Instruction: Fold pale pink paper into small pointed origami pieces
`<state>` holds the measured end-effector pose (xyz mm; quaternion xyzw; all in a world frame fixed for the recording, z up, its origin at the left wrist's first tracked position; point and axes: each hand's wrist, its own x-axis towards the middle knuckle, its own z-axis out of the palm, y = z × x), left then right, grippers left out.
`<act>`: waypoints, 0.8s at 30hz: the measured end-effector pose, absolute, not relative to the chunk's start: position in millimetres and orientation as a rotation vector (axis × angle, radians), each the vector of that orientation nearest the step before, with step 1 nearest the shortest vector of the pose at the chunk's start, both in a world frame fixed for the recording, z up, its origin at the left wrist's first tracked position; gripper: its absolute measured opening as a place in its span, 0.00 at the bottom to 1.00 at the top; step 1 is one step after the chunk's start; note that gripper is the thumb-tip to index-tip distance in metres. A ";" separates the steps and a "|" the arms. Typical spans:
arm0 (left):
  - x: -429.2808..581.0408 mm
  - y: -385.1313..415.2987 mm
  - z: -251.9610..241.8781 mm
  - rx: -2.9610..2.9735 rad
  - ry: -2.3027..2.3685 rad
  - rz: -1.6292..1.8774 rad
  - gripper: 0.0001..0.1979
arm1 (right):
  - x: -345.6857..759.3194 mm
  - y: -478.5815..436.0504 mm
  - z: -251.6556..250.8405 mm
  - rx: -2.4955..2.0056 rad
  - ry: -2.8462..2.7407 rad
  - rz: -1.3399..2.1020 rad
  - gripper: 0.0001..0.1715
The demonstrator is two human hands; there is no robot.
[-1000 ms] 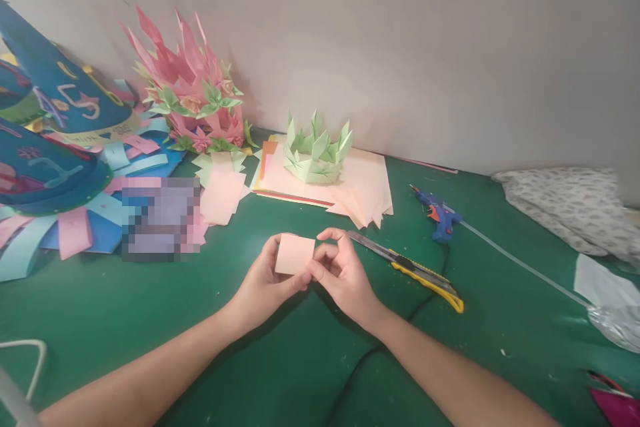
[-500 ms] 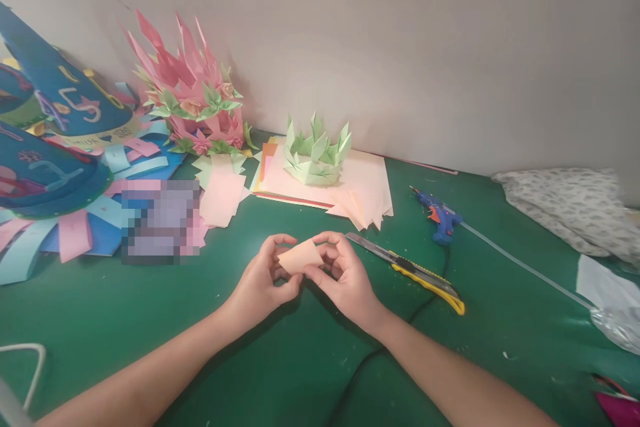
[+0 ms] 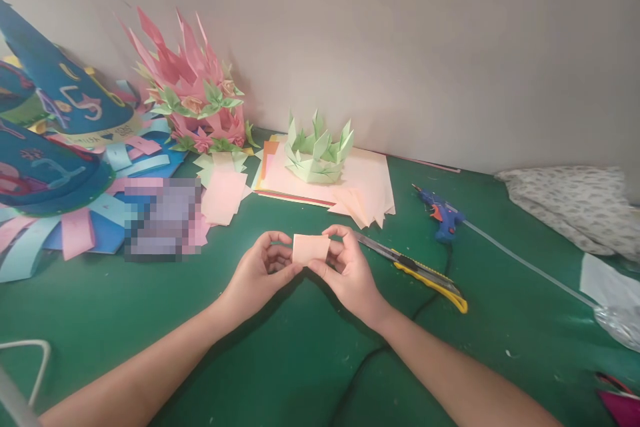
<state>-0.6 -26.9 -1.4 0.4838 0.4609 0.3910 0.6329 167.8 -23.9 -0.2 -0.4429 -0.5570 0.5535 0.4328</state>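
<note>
A small folded piece of peach paper [image 3: 311, 249] is held up between both hands, just above the green table. My left hand [image 3: 260, 273] is closed on its left side, thumb along the lower edge. On the right side, my right hand [image 3: 350, 277] pinches it between thumb and fingers. Beyond the hands, a light green folded-paper crown [image 3: 318, 163] stands on a stack of coloured sheets [image 3: 370, 177]. Several folded peach pieces [image 3: 361, 205] lie on the front of that stack. A yellow box cutter [image 3: 420, 272] rests right of my right hand, blade out.
A blue glue gun [image 3: 443, 215] with a long glue stick lies to the right, its black cord running toward me. Pink paper crowns [image 3: 185, 80] and blue cone hats [image 3: 70, 103] fill the back left. White plastic [image 3: 610, 300] and patterned cloth [image 3: 570, 210] lie far right.
The peach paper has turned from a slanted position to nearly level, its front face more toward me. Both hands still hold it, the left thumb now at its lower edge.
</note>
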 end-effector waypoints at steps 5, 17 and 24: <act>-6.6 -24.7 -0.1 1.247 1.204 0.928 0.13 | 169.9 -22.1 -6.1 -1.155 -1.476 1.250 0.19; -13.3 -20.7 -3.0 1.660 1.375 0.843 0.05 | 180.6 -15.9 -0.9 -1.180 -1.803 0.733 0.04; -15.2 -19.9 -0.9 1.885 1.401 0.921 0.04 | 180.5 -16.6 -3.0 -1.133 -1.864 0.773 0.08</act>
